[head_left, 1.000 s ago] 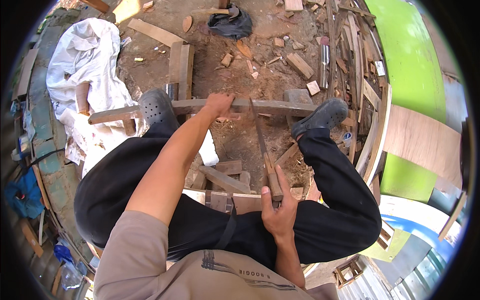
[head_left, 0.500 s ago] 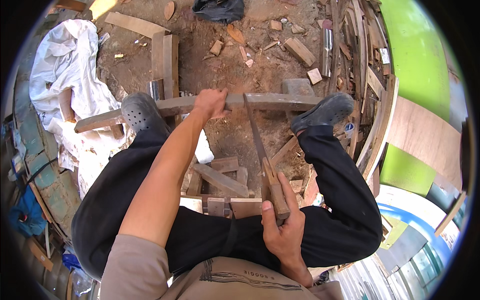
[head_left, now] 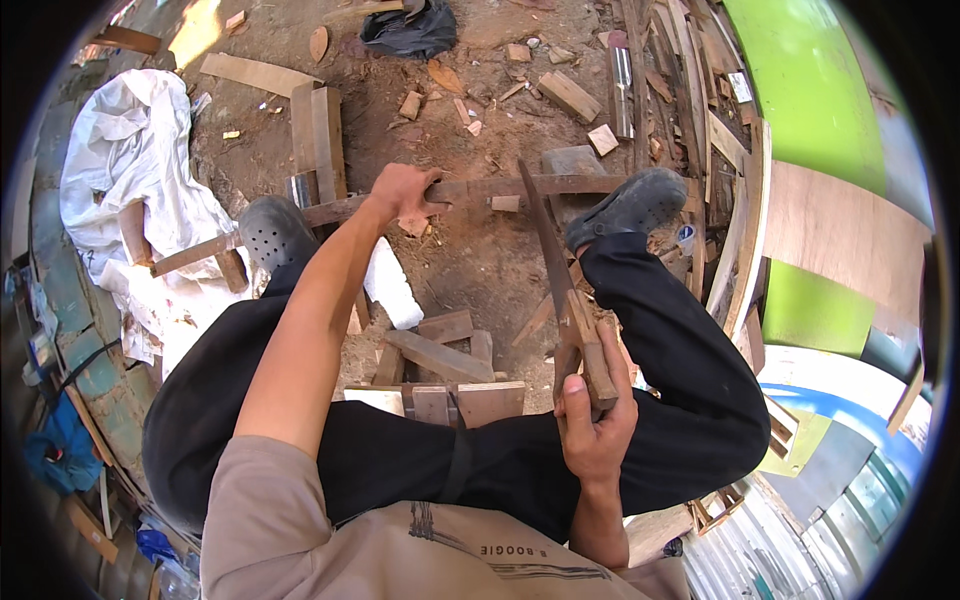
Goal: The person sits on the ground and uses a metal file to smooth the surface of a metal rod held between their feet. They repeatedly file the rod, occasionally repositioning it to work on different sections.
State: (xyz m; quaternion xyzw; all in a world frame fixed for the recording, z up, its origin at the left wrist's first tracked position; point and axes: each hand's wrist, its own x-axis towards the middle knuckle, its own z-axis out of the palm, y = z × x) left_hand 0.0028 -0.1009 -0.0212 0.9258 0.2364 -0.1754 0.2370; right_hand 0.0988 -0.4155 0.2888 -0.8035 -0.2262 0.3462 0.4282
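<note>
A hand saw (head_left: pixel 546 238) with a dark, narrow blade and a wooden handle is in my right hand (head_left: pixel 598 430), fingers wrapped round the handle. Its blade points away from me, the tip crossing the view of a long wooden plank (head_left: pixel 470 188). That plank lies crosswise in front of me, between and under my dark clogs (head_left: pixel 275 235). Over its middle is my left hand (head_left: pixel 405 193), thumb and fingers apart, with nothing visible gripped; whether it touches the wood is unclear. A small wood block (head_left: pixel 505 203) shows at the plank's near edge.
Wood offcuts (head_left: pixel 440 355) lie between my legs beside a white slab (head_left: pixel 393 285). A white cloth (head_left: pixel 130 140) is spread at the left. Far ahead sits a black plastic bag (head_left: pixel 410 30). Timber strips (head_left: pixel 690 90) and green panels (head_left: pixel 810 90) line the right side.
My left hand has loosened from the plank and its fingers have spread. The plank now shows a narrower side. My right hand has carried the saw to the right, away from its spot on the plank.
</note>
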